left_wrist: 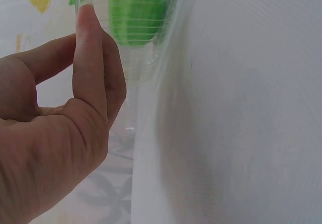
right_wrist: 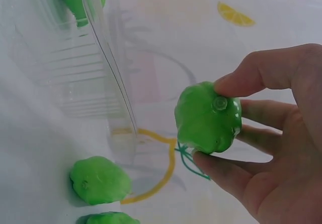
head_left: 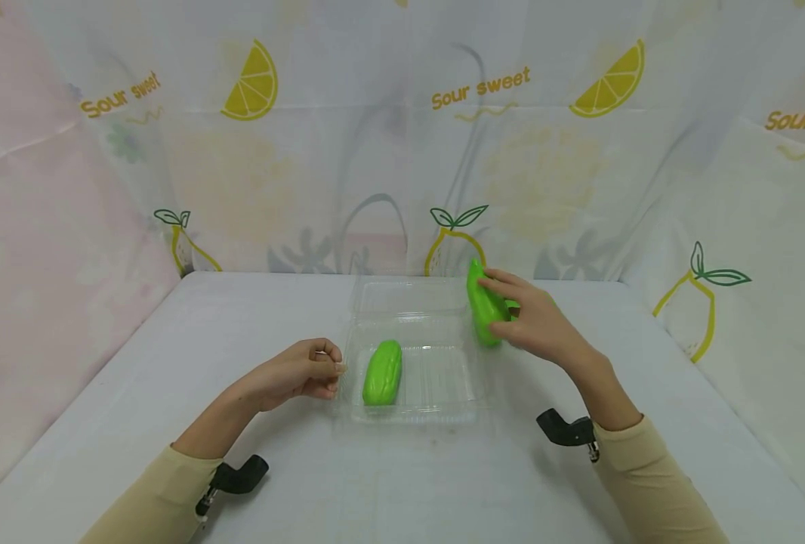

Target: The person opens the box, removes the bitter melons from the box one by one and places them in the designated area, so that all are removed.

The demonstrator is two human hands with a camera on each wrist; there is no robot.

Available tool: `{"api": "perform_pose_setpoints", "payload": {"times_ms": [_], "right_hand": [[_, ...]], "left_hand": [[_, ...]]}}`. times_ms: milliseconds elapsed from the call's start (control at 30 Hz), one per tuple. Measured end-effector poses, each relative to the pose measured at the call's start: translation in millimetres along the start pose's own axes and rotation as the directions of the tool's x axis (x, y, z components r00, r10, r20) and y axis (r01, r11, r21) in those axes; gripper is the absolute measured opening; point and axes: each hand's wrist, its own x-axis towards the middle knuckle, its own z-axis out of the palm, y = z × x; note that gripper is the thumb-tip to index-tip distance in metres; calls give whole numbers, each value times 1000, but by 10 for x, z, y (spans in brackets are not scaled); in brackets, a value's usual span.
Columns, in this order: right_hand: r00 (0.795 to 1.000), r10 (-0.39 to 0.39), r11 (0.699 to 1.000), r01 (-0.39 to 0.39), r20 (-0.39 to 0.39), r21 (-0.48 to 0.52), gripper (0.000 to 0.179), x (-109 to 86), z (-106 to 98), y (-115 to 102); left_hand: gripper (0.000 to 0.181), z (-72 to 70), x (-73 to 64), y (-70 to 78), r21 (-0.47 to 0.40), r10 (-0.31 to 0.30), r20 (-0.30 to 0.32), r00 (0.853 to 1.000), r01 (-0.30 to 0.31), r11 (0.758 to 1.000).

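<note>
A clear plastic clamshell box [head_left: 443, 378] stands with its lid [head_left: 409, 297] folded back. One glossy green, ridged, gourd-shaped vegetable [head_left: 382, 373] lies in the left part of its base. My left hand [head_left: 294, 374] pinches the box's left rim between thumb and fingers; the left wrist view has the clear edge at the fingertips [left_wrist: 89, 20]. Above the box's right edge, my right hand [head_left: 538, 317] grips a second green vegetable [head_left: 484, 306], thumb on one side and fingers on the other. Its rounded, lobed end faces the right wrist camera.
Two more green vegetables [right_wrist: 100, 181] lie on the table beside the box in the right wrist view, mostly hidden behind my right hand in the head view. A printed lemon curtain [head_left: 402, 136] hangs behind the white table [head_left: 253, 317].
</note>
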Motion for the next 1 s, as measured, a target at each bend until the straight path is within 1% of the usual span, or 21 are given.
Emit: {"api": "perform_pose_setpoints", "payload": {"times_ms": [100, 333, 467, 667, 1000], "right_hand": [[1000, 6, 1000, -6, 0, 11, 67, -5, -43, 49], [1000, 24, 1000, -24, -14, -2, 67, -2, -130, 174], [999, 35, 999, -35, -18, 5, 68, -14, -178, 241], [996, 87, 996, -87, -17, 13, 68, -49, -260, 340], [991, 133, 990, -132, -14, 49, 69, -89, -390, 415]], "left_hand": [[29, 1, 3, -3, -1, -2, 1, 1000, 2, 1000], [28, 4, 2, -3, -2, -5, 0, 1000, 5, 1000], [28, 1, -2, -4, 3, 3, 6, 1000, -3, 1000], [26, -1, -10, 0, 9, 7, 13, 1000, -7, 1000], [29, -5, -10, 8, 2, 7, 14, 1000, -7, 1000]]}}
